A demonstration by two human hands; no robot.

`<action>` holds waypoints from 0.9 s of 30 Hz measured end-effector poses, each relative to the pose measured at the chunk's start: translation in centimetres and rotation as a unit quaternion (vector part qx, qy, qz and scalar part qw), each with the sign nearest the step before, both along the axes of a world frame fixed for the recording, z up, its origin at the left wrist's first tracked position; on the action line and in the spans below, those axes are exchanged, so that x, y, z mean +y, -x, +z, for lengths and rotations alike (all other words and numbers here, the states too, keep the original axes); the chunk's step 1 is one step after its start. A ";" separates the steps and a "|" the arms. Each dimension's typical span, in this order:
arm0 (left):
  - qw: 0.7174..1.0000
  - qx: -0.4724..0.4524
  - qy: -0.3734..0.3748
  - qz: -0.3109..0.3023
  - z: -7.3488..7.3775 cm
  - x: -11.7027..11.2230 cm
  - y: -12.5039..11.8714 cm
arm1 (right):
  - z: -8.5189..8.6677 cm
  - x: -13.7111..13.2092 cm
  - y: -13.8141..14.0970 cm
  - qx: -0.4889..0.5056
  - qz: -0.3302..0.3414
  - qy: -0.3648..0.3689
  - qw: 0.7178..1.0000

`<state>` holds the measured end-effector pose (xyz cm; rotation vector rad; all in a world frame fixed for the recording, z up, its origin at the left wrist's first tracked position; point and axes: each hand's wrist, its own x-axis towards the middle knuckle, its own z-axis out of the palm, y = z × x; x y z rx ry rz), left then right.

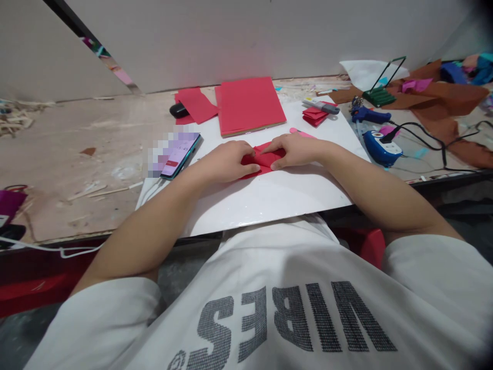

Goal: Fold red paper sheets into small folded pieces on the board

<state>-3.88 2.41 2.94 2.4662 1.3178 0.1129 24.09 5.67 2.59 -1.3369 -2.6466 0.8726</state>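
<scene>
A small sheet of red paper (264, 163) with a crease or raised fold lies on a white board in front of me. My left hand (233, 160) grips its left side, with the thumb on the near part and the fingers curled over the far part. At the right side, my right hand (295, 150) pinches the paper between thumb and fingers. Parts of the sheet are hidden under both hands. Just beyond my right hand lies a pink stick-like item (302, 133), partly covered.
A stack of red paper (251, 107) and loose red pieces (198, 104) lie at the back. Folded red papers (315, 117) sit under a grey cutter (326, 107). A phone (181, 154) stands left on the white board (269, 200). A blue glue gun (370, 115) and corded blue device (382, 149) are right.
</scene>
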 end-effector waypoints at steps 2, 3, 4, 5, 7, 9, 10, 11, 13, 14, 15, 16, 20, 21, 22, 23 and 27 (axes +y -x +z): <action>1.000 0.002 0.002 -0.006 0.1 0.0 -0.1 | 0.2 0.0 0.2 -0.018 0.011 -0.015 1.000; 1.000 0.003 0.002 -0.006 0.1 0.0 -0.1 | 0.2 0.1 0.3 -0.027 0.014 -0.019 0.999; 1.000 0.005 0.003 -0.006 0.1 0.1 -0.1 | 0.2 0.1 0.4 -0.033 0.015 -0.020 0.999; 1.000 0.007 0.002 -0.004 0.0 0.2 -0.1 | 0.2 0.2 0.5 -0.036 0.015 -0.021 0.999; 1.000 0.008 -0.001 0.004 -0.1 0.6 0.0 | 0.1 0.3 0.7 -0.033 0.010 -0.023 0.999; 1.000 0.008 -0.005 0.017 -0.3 1.1 0.1 | -0.1 0.4 0.8 -0.022 0.002 -0.025 0.999; 1.000 0.010 -0.007 0.022 -0.4 1.4 0.2 | -0.1 0.4 0.9 -0.017 -0.001 -0.025 1.000; 1.000 0.014 -0.008 0.025 -0.5 1.7 0.4 | -0.2 0.4 0.9 -0.014 -0.007 -0.023 1.000; 0.999 0.021 -0.006 0.027 -0.7 2.2 0.6 | -0.2 0.4 0.9 -0.015 -0.022 -0.021 0.999; 0.999 0.022 -0.003 0.027 -0.7 2.4 0.8 | -0.2 0.4 0.8 -0.017 -0.031 -0.021 0.999; 0.999 0.020 0.000 0.028 -0.8 2.6 0.9 | -0.2 0.4 0.7 -0.020 -0.040 -0.021 0.999; 0.999 0.016 0.002 0.029 -0.9 2.8 1.0 | -0.1 0.4 0.6 -0.021 -0.046 -0.021 0.998; 1.000 0.011 -0.005 0.027 -1.3 2.9 1.2 | 0.2 0.5 0.0 -0.021 -0.051 -0.021 0.998; 0.999 0.018 -0.012 0.029 -1.4 2.8 1.1 | 0.3 0.4 -0.2 -0.024 -0.054 -0.024 0.998; 0.999 0.028 -0.021 0.033 -1.4 2.7 0.9 | 0.4 0.4 -0.3 -0.028 -0.058 -0.028 0.998; 0.998 0.041 -0.030 0.038 -1.5 2.6 0.7 | 0.5 0.3 -0.3 -0.034 -0.063 -0.032 0.997; 0.992 0.088 -0.063 0.057 -1.3 1.3 -0.8 | 0.6 0.1 -0.2 -0.043 -0.066 -0.046 0.996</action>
